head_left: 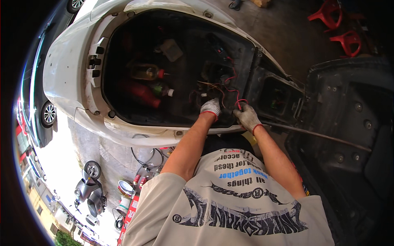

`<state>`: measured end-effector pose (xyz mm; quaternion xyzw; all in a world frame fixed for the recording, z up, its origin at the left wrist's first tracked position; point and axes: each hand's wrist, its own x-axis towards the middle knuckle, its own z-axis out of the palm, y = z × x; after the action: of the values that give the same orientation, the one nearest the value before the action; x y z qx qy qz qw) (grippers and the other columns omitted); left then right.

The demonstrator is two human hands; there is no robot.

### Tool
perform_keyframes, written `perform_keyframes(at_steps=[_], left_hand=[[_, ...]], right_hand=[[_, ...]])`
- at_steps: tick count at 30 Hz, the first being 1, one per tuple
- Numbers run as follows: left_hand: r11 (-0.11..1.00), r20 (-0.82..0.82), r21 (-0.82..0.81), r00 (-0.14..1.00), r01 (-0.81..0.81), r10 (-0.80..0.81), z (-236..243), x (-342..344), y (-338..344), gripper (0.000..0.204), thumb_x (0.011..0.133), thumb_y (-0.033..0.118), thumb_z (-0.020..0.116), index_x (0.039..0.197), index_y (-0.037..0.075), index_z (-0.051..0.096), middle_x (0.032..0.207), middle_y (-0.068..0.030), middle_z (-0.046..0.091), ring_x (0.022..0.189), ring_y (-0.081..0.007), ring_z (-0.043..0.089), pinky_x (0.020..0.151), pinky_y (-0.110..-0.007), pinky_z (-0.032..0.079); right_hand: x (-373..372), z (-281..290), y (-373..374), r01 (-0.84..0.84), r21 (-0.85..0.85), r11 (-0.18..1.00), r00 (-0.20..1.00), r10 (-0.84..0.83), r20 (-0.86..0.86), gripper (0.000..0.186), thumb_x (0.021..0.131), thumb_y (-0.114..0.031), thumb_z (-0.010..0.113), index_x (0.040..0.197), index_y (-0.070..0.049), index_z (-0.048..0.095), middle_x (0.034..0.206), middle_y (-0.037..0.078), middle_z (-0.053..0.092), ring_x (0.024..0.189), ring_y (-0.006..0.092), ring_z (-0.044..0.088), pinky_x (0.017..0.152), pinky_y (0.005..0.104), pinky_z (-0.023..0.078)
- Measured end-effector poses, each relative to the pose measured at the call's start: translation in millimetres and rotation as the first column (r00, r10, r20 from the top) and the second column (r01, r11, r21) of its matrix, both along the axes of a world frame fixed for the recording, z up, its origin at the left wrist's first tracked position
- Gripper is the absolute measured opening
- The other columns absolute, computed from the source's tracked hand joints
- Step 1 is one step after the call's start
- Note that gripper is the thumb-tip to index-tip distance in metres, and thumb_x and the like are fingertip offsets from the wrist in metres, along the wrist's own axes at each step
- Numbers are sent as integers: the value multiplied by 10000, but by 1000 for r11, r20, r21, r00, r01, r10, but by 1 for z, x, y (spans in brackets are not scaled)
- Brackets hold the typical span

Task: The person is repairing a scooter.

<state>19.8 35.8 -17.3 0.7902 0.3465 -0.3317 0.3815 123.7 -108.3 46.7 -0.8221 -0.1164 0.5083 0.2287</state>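
Knit cloth gloves, grey-white with red cuffs, matt and a little grimy, on left hand [211, 108] and right hand [246, 116]. Between and just above the fingertips, thin red and yellowish plastic-sheathed wires [227, 91], slightly shiny. Around the grip, matt black plastic storage tub [123, 107], dusty and rough-looking. Farther up from the grip, clear plastic bottle [147, 72] with amber liquid, glossy; beside it a red bottle [143, 93], smooth plastic. Framing it all, white body panel [67, 69], painted, glossy but scuffed and smudged. Right of the grip, upturned seat underside [353, 106], matt black moulded plastic, and thin metal stay rod [320, 136], dull grey. Below, soft printed cotton shirt [230, 205], matt.
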Motion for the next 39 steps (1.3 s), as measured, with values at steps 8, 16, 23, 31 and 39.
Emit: perform_keyframes(at_steps=[8,16,23,31,39], left_hand=[[999,85,37,996,16,-19,-17,-8,-1,331,820,113,535,1139,35,575,1166,-225,595,1100,-368,567,911,-436,478],[994,52,-99,998,-41,46,1,-15,16,402,824,101,514,1218,26,547,1261,-224,539,1173,-349,527,980,-421,446],[984,39,-178,999,-18,25,13,-17,21,510,765,104,582,1269,53,522,1284,-195,534,1199,-338,506,1008,-398,429],[987,139,-159,990,12,11,-9,-25,19,527,728,230,672,1228,103,565,1219,-183,580,1146,-338,538,964,-400,446],[988,152,-153,987,-27,50,-11,-27,16,489,752,241,657,1213,100,575,1219,-185,579,1141,-343,541,960,-408,446]], right_hand=[[9,20,17,-72,-49,996,997,71,-24,511,781,-338,616,1162,1,587,1061,261,612,1023,333,601,854,403,468],[3,19,22,-303,-34,953,858,288,426,418,800,-301,604,1095,-5,610,1039,212,639,997,307,623,857,373,482],[1,33,56,-554,-190,811,786,584,202,446,817,-328,557,1163,-50,593,1191,197,591,1102,345,567,943,413,453],[1,8,74,-685,-316,657,680,732,49,398,789,-245,551,1135,-59,614,1195,180,598,1100,350,577,923,424,468],[-2,5,76,-684,-299,665,664,738,124,380,796,-291,588,1111,-84,640,1122,178,633,1053,342,601,892,410,487]])
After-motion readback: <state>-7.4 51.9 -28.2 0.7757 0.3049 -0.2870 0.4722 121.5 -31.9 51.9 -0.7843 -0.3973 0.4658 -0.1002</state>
